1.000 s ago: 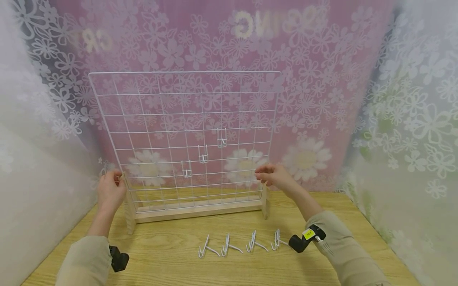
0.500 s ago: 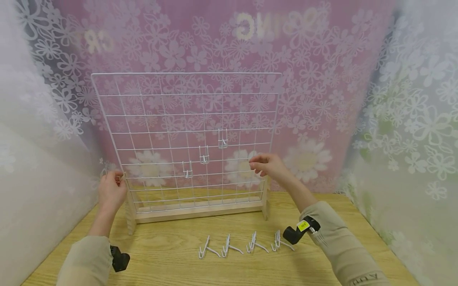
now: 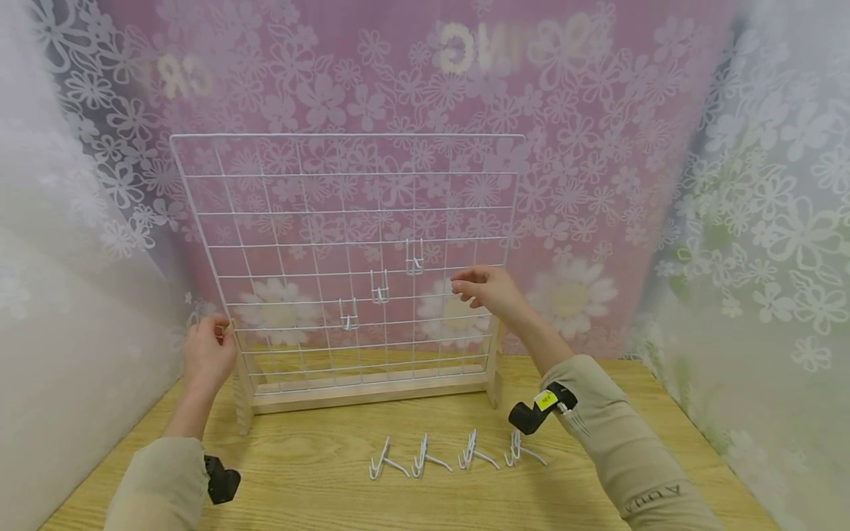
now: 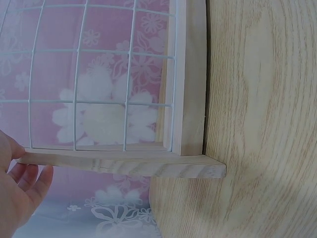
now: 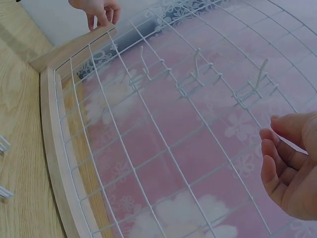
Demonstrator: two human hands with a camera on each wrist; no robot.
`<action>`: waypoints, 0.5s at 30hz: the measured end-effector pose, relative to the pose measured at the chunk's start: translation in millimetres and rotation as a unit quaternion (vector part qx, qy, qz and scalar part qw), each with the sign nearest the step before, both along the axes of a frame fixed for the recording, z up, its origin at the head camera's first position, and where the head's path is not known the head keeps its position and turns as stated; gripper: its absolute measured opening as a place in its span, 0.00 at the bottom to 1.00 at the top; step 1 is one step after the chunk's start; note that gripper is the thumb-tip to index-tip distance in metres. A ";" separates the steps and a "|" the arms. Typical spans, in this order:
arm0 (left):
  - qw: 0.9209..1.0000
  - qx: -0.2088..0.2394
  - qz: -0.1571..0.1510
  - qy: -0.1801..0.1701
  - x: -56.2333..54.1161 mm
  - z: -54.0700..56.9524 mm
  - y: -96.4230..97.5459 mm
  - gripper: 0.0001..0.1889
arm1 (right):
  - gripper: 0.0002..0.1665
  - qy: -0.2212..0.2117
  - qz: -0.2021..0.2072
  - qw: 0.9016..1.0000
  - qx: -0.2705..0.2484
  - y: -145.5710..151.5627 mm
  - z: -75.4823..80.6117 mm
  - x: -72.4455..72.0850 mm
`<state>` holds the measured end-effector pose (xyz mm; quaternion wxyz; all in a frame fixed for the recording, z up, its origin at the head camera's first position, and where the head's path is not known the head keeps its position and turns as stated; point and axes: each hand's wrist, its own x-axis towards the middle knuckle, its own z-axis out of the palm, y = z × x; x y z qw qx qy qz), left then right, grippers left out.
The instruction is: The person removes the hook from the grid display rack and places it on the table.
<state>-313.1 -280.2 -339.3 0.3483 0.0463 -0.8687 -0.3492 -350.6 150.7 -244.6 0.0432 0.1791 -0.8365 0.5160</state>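
A white wire grid panel (image 3: 299,221) stands upright in a wooden stand (image 3: 372,394). Three white wire hooks hang on it in a rising diagonal: a low one (image 3: 348,317), a middle one (image 3: 379,289) and a high one (image 3: 415,259). My left hand (image 3: 208,354) pinches the top of the stand's left side post (image 4: 99,162) between thumb and fingers. Loosely bent and holding nothing, my right hand (image 3: 491,295) hovers in front of the grid's right part, to the right of the high hook. The right wrist view shows that hand (image 5: 292,166) near the grid wires.
Several loose wire hooks lie in a row on the wooden table (image 3: 299,472) before the stand, among them a leftmost hook (image 3: 387,461) and a rightmost hook (image 3: 521,450). A pink flowered curtain (image 3: 584,184) hangs behind, and pale curtains flank both sides.
My right hand has risen and moved left, from the grid's right edge toward the high hook. The left hand keeps its hold on the post, and the hooks stay in place.
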 end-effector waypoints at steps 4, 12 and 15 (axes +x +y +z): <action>1.000 0.000 -0.002 -0.012 0.6 1.1 -0.6 0.13 | 0.16 0.004 0.002 1.000 -0.007 -6.7 5.3 -1.1; 0.999 0.000 -0.011 -0.035 3.4 1.5 -0.8 0.14 | 0.15 0.014 0.022 0.999 -0.029 -18.5 17.3 -1.9; 0.999 0.002 -0.011 -0.035 3.6 1.0 -0.6 0.14 | 0.16 0.014 0.023 0.999 -0.033 -22.9 21.8 -2.6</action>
